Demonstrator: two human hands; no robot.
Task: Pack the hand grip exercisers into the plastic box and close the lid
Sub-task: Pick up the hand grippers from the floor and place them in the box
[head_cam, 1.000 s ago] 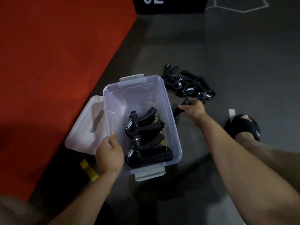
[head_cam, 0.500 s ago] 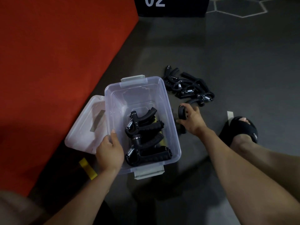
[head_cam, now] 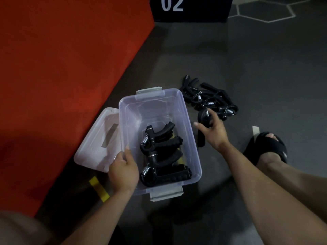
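dark grey flooring (head_cam: 247,59) is filling most of the frame, with a red mat (head_cam: 62,68) lying across the upper left. a clear lid (head_cam: 99,144) is resting at lower left of centre, touching the plastic box (head_cam: 187,124). the left hand (head_cam: 123,172) is curling its fingers over the box's near-left rim, steadying it. two packed exercisers (head_cam: 162,156) are lying stacked inside the box, as far as i can count. just right of the box, the right hand (head_cam: 212,129) is gripping a held exerciser (head_cam: 203,121), fingers wrapped around it, lifted off the floor. behind it, at centre right, a loose pile (head_cam: 210,99) is waiting; roughly four, though tangled too much to count surely. a sandalled foot (head_cam: 267,147) is showing at far right. the step in hand looks like carrying one exerciser across; the next move is calling for swinging it left over the rim and lowering it in.
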